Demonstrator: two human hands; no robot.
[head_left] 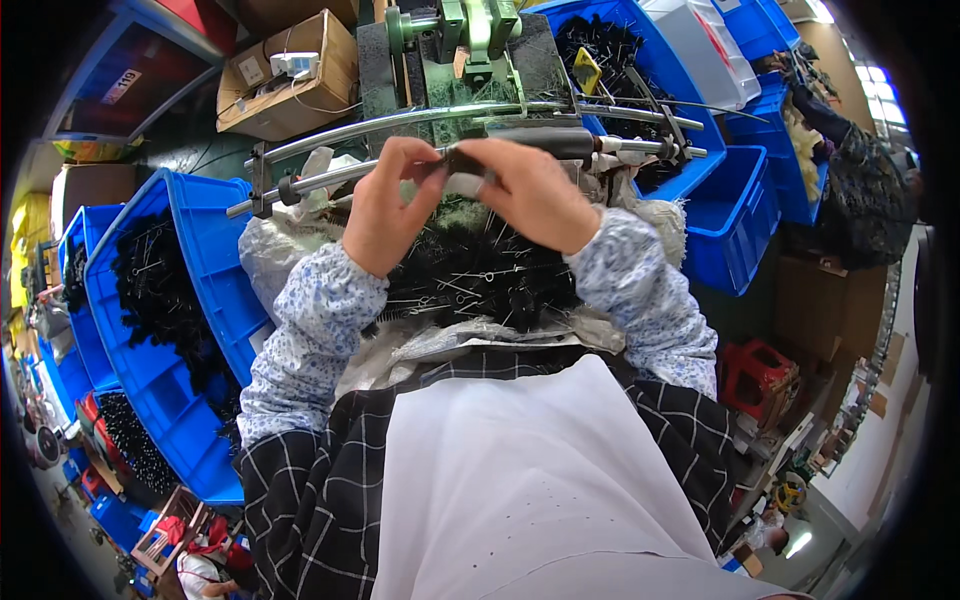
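My left hand (395, 205) and my right hand (532, 195) meet in front of the machine, fingers pinched together. Between the fingertips is a small dark piece (455, 160); its exact kind is mostly hidden by the fingers. Under the hands, a pile of black-bristled wire brushes (470, 285) with thin looped metal stems lies on a whitish woven sack (420, 350) across my lap. Just beyond the hands runs a metal rail (400, 125), with a dark roller (550, 143) beside my right hand.
Ahead stands the green-lit machine (480, 60). A blue bin (215, 260) of black brushes is on the left, another blue bin (690, 165) at the far right. A blue crate (735, 225) sits right. A cardboard box (290, 75) holds a white device. A red stool (758, 383) is lower right.
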